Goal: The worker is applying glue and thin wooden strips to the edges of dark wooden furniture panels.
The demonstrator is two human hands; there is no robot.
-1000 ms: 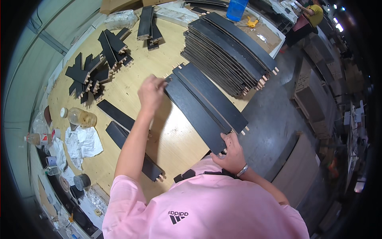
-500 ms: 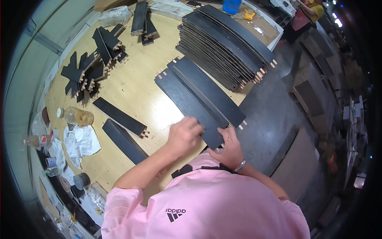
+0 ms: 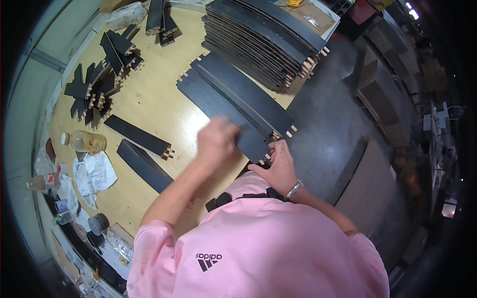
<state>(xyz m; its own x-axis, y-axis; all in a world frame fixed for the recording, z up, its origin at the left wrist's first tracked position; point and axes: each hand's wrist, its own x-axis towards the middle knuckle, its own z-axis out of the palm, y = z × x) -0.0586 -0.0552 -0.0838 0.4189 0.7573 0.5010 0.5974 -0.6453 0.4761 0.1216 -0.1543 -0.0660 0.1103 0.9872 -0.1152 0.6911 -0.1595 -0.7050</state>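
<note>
A black board (image 3: 213, 102) with wooden dowels in its ends lies slantwise at the table's near right edge. Close beside it on the right is a second black board (image 3: 253, 89), a narrow groove running along it. My left hand (image 3: 217, 139) is over the near part of the first board, smeared by motion, its fingers unreadable. At that board's near end my right hand (image 3: 280, 166) grips the edge, thumb on one side of the dowels (image 3: 265, 159) and fingers on the other. A bracelet circles the right wrist.
A tall stack of black boards (image 3: 253, 44) stands beyond. Short black pieces (image 3: 92, 89) lie heaped at the left, narrow ones (image 3: 139, 135) nearer. Bottles (image 3: 85, 141) and crumpled paper (image 3: 94, 174) line the left edge. Large cartons (image 3: 382, 94) stand on the right floor.
The whole view has shifted, so the table's things sit further up and left. My left hand has become more blurred. More dowels show between my right thumb and fingers.
</note>
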